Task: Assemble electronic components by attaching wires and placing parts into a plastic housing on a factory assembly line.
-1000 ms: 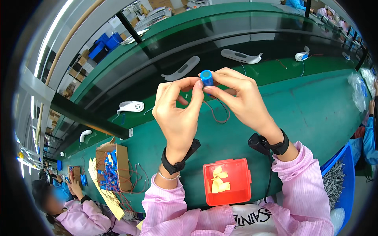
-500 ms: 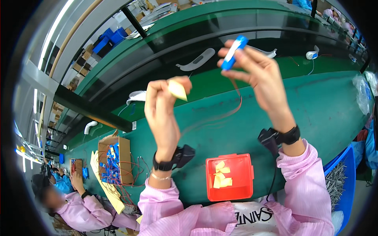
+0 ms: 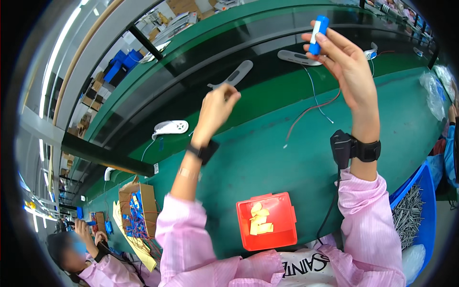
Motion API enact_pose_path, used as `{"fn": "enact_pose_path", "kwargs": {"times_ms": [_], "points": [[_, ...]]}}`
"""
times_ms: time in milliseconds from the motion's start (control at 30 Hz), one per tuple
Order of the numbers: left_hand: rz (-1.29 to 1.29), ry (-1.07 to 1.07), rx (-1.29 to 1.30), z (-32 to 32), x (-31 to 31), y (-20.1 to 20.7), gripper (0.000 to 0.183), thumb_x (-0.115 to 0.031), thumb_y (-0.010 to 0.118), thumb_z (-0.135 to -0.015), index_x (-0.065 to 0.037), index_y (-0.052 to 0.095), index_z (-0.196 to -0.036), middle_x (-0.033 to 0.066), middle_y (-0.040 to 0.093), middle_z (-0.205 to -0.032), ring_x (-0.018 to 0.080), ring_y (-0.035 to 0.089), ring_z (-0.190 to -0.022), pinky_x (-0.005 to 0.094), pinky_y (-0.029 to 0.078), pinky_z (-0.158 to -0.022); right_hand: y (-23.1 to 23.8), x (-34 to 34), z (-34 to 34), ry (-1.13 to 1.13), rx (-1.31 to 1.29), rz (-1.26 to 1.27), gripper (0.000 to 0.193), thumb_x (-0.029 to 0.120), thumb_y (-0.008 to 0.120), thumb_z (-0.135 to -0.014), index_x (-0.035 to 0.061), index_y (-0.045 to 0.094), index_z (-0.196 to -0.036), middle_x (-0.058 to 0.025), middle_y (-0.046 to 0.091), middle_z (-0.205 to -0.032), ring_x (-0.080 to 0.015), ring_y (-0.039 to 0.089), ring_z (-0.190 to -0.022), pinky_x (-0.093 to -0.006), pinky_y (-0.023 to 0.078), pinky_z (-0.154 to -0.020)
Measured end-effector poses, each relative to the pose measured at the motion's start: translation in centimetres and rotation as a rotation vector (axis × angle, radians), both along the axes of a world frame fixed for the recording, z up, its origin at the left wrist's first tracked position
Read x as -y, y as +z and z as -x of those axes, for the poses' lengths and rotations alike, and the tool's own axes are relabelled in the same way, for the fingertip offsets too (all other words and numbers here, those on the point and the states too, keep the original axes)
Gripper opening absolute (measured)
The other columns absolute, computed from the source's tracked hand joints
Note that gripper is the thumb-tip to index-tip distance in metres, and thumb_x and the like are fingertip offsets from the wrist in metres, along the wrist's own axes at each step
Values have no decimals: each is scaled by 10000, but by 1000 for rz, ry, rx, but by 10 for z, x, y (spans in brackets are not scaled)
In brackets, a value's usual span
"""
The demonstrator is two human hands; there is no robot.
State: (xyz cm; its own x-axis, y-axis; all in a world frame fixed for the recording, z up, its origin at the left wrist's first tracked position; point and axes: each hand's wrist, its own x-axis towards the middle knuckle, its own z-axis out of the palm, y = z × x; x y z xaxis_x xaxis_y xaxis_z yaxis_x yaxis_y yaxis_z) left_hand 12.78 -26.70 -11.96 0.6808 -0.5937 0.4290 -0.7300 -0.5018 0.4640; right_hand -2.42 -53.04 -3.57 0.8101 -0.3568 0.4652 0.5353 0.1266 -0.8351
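My right hand is raised at the far side of the bench. Its fingers and thumb grip a blue battery pack with a white strip on its side. A red wire hangs from the pack toward the green bench top. My left hand is bent into a pinch just short of a pale curved plastic shell; whatever its fingertips hold is hidden. Close to my body stands an open red plastic box with several yellow paper pieces inside.
A cardboard box of blue battery packs with tangled wires stands on the left, near a co-worker. More shells, a white one and a grey one, lie along the far strip. A blue bin holds metal pins on the right.
My right hand has carried the battery pack farther away and to the right. My left hand has shifted up and right; the yellow piece at its fingers no longer shows.
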Motion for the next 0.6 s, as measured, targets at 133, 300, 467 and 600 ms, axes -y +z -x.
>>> {"fn": "enact_pose_path", "kwargs": {"times_ms": [133,300,467,600], "points": [[-339,203,337,-131,56,-86,752,-477,598,-898,64,404,-1382,288,518,-1331,402,532,-1218,450,449,-979,3,-9,1,100,-16,-8,394,165,656,-930,-58,580,-1246,-128,689,-1085,-118,640,-882,-262,532,-828],[-462,302,156,-156,85,-113,697,-471,529,-925,1,353,-1406,299,521,-1226,382,536,-1146,492,450,-946,-1,-16,-4,112,-45,-162,364,133,689,-903,-58,577,-1192,-121,684,-1059,-124,653,-887,-273,555,-823],[368,0,-610,-101,85,-43,477,-399,369,-994,0,522,-1205,195,595,-1094,254,668,-858,398,559,-679,-5,-17,-3,31,-83,-132,361,138,695,-899,-64,598,-1182,-77,666,-932,-127,659,-842,-272,560,-808],[706,-276,-879,-14,34,12,536,-443,295,-1015,11,535,-1165,122,654,-973,222,676,-748,346,570,-650,-12,-65,-8,193,-24,-167,354,101,700,-887,-66,607,-1185,-98,679,-912,-122,668,-794,-266,572,-730]]}}
